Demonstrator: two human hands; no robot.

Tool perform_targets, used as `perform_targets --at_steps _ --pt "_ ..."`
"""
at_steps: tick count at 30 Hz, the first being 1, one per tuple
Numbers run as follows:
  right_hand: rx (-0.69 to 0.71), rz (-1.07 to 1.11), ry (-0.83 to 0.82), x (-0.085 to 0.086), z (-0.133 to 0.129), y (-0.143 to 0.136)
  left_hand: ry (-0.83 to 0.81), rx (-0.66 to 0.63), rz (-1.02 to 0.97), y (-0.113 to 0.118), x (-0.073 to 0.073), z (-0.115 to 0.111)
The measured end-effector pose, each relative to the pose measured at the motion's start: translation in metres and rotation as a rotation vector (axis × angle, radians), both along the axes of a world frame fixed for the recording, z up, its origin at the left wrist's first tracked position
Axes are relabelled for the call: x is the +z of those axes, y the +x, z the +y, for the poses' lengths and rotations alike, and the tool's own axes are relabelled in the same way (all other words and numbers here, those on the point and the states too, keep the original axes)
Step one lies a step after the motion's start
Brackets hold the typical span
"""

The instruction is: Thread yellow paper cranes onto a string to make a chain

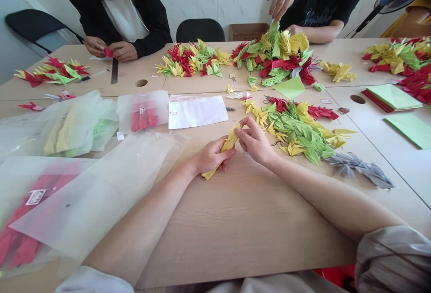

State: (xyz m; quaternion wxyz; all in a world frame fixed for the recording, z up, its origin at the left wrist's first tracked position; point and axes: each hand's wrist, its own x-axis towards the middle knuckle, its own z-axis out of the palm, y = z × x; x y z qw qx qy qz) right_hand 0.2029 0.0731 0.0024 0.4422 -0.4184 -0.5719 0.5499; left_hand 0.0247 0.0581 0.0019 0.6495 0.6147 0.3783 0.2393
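My left hand is wrapped round a bundle of yellow folded paper, which tilts up to the right above the table. At its upper end, the thumb and fingers of my right hand pinch the paper. The folds look nested into one another; my fingers hide part of them. Close beyond my right hand lies a pile of green folded paper strands with yellow and red ones. A grey bundle of thin plastic or ribbon lies to its right.
Translucent plastic bags cover the left side, some holding red or yellow paper pieces. A white sheet and green paper squares lie on the table. Across it, two people work beside colourful folded-paper piles.
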Motion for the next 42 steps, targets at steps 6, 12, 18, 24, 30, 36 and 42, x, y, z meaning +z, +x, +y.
perform_targets --at_steps 6,12,18,24,30,36,42 --pt "0.198 0.271 -0.345 0.0093 0.0037 0.0012 -0.029 -0.009 -0.029 -0.0008 0.0011 -0.0012" --pt "0.252 0.367 -0.490 0.0064 0.0076 0.0057 -0.049 -0.018 -0.058 -0.0022 -0.0001 -0.0010" --pt "0.275 0.377 -0.499 0.0043 0.0088 0.0073 -0.075 -0.010 -0.087 -0.0023 -0.0007 -0.0003" --pt "0.202 0.282 -0.252 0.0049 0.0070 0.0051 -0.104 0.010 -0.102 -0.0029 -0.0008 0.0014" --pt "0.180 0.106 -0.083 0.0036 0.0043 0.0013 -0.085 0.030 -0.074 -0.0012 0.0029 0.0008" --pt "0.084 0.123 -0.066 0.0062 0.0021 -0.0003 -0.079 0.058 -0.105 -0.0018 0.0048 0.0014" --pt "0.096 0.085 -0.031 0.0038 0.0049 0.0003 -0.067 0.057 -0.103 -0.0043 0.0046 0.0011"
